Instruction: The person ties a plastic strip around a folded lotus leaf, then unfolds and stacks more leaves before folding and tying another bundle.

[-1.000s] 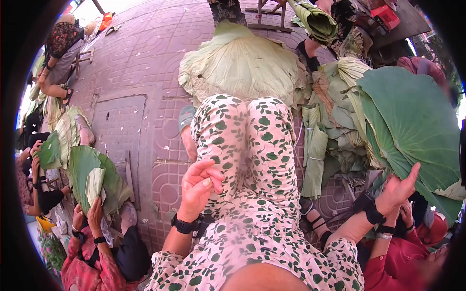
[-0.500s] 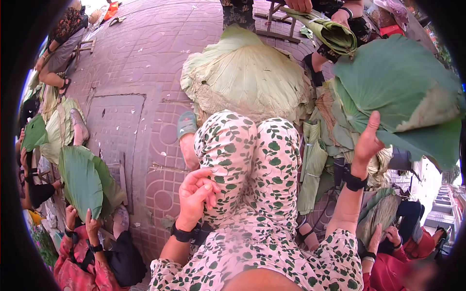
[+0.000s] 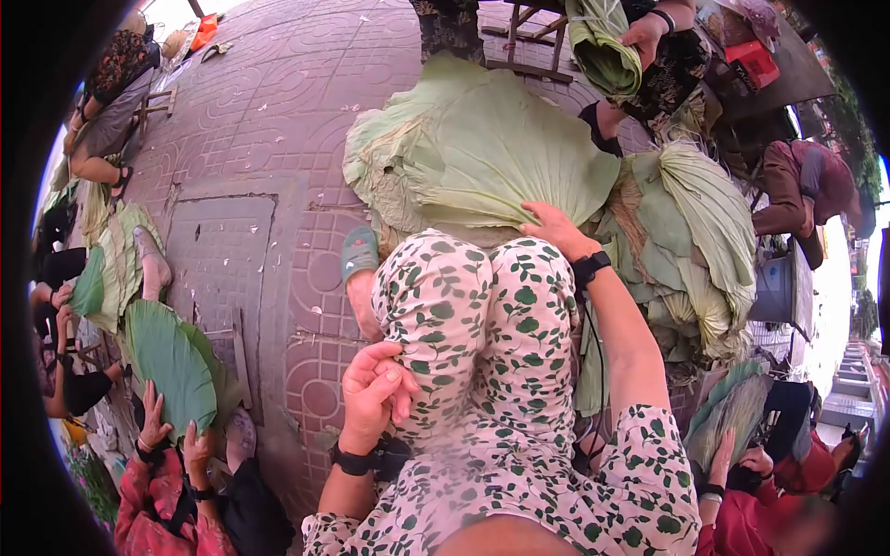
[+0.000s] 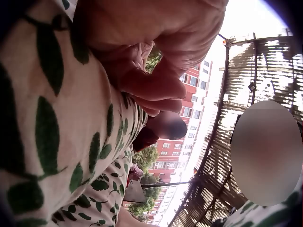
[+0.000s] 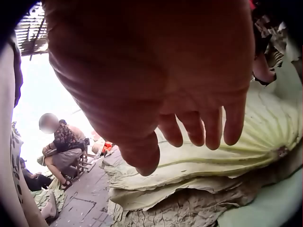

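A broad pale green leaf lies spread on top of a stack of large leaves in front of the knees. Over its near edge is my right hand, holding nothing. In the right wrist view the palm faces the camera with fingers extended, above or against the ribbed leaf; contact is unclear. My left hand rests on the patterned trousers at the thigh, its fingers loosely bent and empty. The left wrist view shows this hand close against the cloth.
More layered leaves are piled to the right. Across the stack, a person's hand holds a rolled leaf bundle. People in red sit at the lower left and lower right, a green leaf among the left ones. A grey bin stands right.
My right hand has moved from the right side to the stack, and the large leaf it held is out of it. A leaf now covers the stack's top. My left hand has barely moved.
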Available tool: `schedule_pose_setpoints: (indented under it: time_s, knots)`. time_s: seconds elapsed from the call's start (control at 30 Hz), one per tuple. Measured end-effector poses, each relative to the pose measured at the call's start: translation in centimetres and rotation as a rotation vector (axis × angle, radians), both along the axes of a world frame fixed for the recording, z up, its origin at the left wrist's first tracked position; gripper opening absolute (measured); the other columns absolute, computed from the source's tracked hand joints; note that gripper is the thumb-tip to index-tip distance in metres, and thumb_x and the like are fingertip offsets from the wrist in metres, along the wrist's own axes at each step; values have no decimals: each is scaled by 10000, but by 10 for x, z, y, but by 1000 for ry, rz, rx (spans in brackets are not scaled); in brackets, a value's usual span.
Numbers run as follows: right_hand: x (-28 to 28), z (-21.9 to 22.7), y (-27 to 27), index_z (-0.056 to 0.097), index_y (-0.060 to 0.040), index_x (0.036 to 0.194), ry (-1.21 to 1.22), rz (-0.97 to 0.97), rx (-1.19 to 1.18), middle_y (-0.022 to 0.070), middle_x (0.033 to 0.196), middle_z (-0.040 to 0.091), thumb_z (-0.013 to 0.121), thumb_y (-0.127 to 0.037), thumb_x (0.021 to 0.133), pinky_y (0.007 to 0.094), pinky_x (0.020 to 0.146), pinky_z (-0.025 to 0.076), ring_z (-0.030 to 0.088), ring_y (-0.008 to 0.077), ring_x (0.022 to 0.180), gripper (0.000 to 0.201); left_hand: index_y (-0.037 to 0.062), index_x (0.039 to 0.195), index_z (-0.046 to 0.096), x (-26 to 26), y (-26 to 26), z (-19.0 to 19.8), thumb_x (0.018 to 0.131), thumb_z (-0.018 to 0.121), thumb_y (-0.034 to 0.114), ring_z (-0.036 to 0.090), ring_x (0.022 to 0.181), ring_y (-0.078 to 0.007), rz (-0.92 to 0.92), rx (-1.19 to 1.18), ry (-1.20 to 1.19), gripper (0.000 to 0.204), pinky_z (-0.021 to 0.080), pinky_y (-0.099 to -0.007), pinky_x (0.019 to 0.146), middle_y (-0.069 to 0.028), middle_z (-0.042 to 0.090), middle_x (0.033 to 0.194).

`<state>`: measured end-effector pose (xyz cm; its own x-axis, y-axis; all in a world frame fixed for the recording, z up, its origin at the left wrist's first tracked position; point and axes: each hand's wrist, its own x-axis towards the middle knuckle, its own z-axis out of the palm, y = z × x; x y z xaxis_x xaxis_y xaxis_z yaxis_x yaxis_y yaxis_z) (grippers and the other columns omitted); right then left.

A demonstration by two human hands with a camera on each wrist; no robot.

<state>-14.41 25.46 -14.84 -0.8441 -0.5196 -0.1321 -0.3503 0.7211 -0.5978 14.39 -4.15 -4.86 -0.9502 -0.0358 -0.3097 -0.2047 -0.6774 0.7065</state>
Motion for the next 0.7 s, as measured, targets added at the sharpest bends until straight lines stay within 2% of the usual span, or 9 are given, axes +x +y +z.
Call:
schedule_pose_setpoints:
  time_s: [0.1, 0.17, 0.3, 0.33, 0.5, 0.57, 0.6, 0.67, 0.7]
  knots:
    - [25, 4, 23, 543, -2, 1162, -175, -143, -30, 211, 1129, 571, 616, -274, 782, 368, 930, 406, 531, 330, 1075, 473, -18, 1134, 499, -1, 0, 0, 870, 496, 53, 494, 399, -109, -7, 4, 6, 273, 380, -179, 337, -133, 607, 706]
    - [52, -10, 43, 561, -25, 1151, -125, -78, -157, 185, 1092, 603, 594, -284, 811, 341, 870, 432, 574, 291, 1010, 428, -12, 1133, 501, -3, 0, -1, 877, 501, 58, 505, 408, -109, -25, 12, 26, 265, 377, -180, 334, -138, 613, 716]
    - [111, -49, 66, 556, 9, 1162, -402, -363, -466, 109, 1067, 625, 522, -234, 891, 279, 875, 409, 558, 170, 973, 366, -4, 1126, 505, -4, 2, -2, 887, 503, 66, 517, 421, -107, -13, 23, 39, 249, 366, -180, 331, -139, 617, 722]
    - [123, -44, 60, 564, 34, 1143, -523, -522, -630, 100, 1086, 617, 489, -233, 917, 263, 880, 402, 550, 155, 981, 357, -4, 1126, 505, -3, 3, -2, 887, 503, 66, 517, 421, -107, -20, 19, 41, 249, 366, -180, 331, -139, 617, 722]
    - [105, -63, 64, 550, 33, 1168, -479, -549, -656, 116, 1097, 610, 565, -242, 867, 261, 860, 419, 550, 145, 997, 408, -6, 1122, 505, -5, 8, 1, 884, 492, 58, 500, 409, -105, 16, -39, 20, 247, 364, -179, 335, -134, 612, 714]
    - [91, -62, 60, 504, 38, 1209, -269, -708, -599, 135, 1095, 601, 595, -221, 821, 279, 840, 433, 560, 165, 982, 475, -8, 1122, 505, -5, 9, 4, 881, 489, 52, 494, 406, -105, 17, -53, 11, 249, 368, -182, 339, -133, 611, 713]
    - [81, -61, 60, 504, 38, 1209, -267, -712, -614, 135, 1095, 601, 595, -221, 821, 279, 840, 433, 560, 165, 982, 475, -10, 1121, 504, -5, 9, 5, 877, 486, 47, 489, 402, -105, 20, -58, -3, 251, 372, -185, 343, -133, 610, 712]
    - [65, -53, 62, 298, 21, 1363, -430, -944, -702, 136, 1225, 515, 568, -142, 834, 309, 827, 438, 561, 214, 995, 616, -10, 1121, 505, -5, 11, 4, 876, 483, 44, 486, 400, -106, 27, -59, 6, 252, 376, -189, 345, -132, 609, 711]
    - [57, -52, 62, 298, 21, 1363, -431, -952, -714, 136, 1225, 515, 568, -142, 834, 309, 827, 438, 561, 214, 995, 616, -11, 1121, 506, -4, 11, 4, 874, 481, 41, 484, 398, -106, 43, -48, 7, 253, 379, -193, 348, -131, 609, 709]
